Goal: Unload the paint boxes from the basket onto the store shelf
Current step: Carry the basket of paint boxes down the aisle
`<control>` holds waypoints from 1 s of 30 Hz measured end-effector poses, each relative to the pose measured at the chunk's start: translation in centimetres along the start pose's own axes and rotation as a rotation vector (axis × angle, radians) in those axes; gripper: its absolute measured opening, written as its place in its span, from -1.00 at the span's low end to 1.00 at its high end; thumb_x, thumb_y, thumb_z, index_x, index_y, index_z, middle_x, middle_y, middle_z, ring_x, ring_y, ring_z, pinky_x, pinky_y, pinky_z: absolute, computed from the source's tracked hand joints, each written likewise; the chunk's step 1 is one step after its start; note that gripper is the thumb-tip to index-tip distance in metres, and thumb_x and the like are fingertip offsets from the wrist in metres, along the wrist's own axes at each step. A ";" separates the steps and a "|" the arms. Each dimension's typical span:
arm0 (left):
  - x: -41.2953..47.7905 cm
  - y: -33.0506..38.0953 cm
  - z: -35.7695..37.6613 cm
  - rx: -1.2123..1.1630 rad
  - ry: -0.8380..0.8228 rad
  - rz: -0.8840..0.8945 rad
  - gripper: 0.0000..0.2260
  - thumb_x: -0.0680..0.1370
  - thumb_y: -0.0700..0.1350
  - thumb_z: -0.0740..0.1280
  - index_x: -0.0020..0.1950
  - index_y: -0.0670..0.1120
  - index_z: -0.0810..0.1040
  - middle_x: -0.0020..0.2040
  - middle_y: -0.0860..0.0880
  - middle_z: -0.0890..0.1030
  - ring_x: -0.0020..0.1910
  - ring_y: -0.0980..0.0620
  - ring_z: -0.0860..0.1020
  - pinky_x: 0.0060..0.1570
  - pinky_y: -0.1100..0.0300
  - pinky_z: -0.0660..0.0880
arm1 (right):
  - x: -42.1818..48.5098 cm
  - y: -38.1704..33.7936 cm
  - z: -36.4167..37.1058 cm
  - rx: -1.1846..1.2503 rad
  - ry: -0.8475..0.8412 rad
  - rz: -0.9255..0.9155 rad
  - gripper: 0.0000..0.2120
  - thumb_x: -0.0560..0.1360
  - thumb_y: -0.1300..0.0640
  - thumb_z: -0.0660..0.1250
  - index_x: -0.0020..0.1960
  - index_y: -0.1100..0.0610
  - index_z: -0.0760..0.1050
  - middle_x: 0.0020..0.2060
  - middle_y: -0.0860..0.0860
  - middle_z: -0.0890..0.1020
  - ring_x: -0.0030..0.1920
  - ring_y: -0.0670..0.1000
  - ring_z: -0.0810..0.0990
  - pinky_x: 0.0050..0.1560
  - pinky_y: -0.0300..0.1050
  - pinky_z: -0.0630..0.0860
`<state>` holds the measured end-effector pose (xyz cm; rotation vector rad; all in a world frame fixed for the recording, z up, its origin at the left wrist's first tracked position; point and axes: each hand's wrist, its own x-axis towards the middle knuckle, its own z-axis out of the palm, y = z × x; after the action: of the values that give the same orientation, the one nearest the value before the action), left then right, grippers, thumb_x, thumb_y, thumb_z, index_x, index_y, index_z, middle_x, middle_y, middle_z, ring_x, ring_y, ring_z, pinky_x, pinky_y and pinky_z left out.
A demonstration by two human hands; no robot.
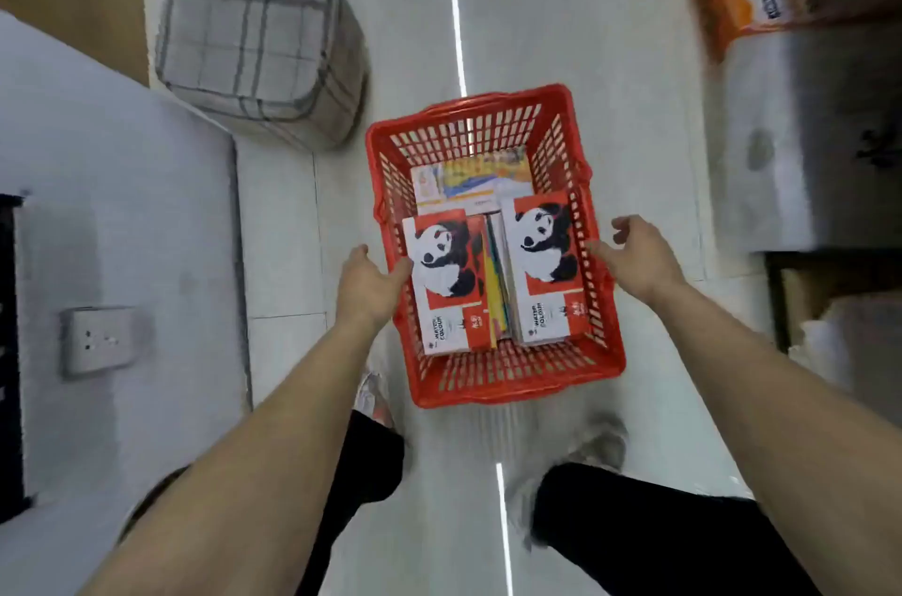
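Observation:
A red plastic basket (512,383) stands on the pale floor in front of me. Inside lie two red-and-white paint boxes with a panda picture, one on the left (446,283) and one on the right (544,271), with thin coloured packs (495,288) standing on edge between them. A flat yellow and blue box (471,183) lies at the far end. My left hand (368,285) is at the basket's left rim, fingers apart, its thumb touching the left panda box. My right hand (639,261) hovers at the right rim, fingers spread, holding nothing.
A grey checked cushioned stool (258,39) stands on the floor to the far left of the basket. A white wall with a socket (97,341) runs along the left. Blurred shelving with orange and grey packages (805,83) fills the right side. My shoes and dark trouser legs are below.

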<state>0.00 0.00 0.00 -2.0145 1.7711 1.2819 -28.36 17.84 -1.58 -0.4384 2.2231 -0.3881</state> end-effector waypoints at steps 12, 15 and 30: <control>5.7 -3.9 7.3 -0.108 0.179 0.076 -0.82 0.69 -0.09 0.21 0.12 -0.16 0.52 -0.04 -0.03 0.58 -0.13 -0.05 0.54 -0.12 0.17 0.41 | 5.6 3.9 6.5 0.077 0.074 -0.125 -0.78 0.65 0.11 0.29 0.12 0.22 0.63 0.04 0.22 0.73 0.07 0.27 0.68 -0.08 -0.05 0.44; 4.5 -2.1 4.8 -0.104 0.161 0.138 -0.81 0.68 -0.10 0.22 0.13 -0.18 0.55 -0.06 0.00 0.59 -0.15 -0.01 0.55 -0.16 0.20 0.42 | 3.1 2.9 5.0 0.130 0.129 -0.138 -0.81 0.64 0.11 0.31 0.11 0.17 0.65 -0.02 0.16 0.75 -0.01 0.20 0.69 -0.11 -0.09 0.44; -16.0 24.0 -33.4 -0.207 0.055 0.325 -0.87 0.64 -0.03 0.27 -0.01 0.00 0.59 -0.18 0.09 0.69 -0.28 0.15 0.65 -0.33 0.23 0.51 | -23.5 -28.6 -26.4 0.209 0.312 -0.119 -0.76 0.65 0.13 0.32 0.20 0.25 0.63 -0.11 0.03 0.66 -0.14 0.02 0.61 -0.19 -0.20 0.44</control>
<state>-3.80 -15.95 40.99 -1.9348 2.1408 1.5743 -29.44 5.88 42.27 -0.4203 2.4282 -0.7910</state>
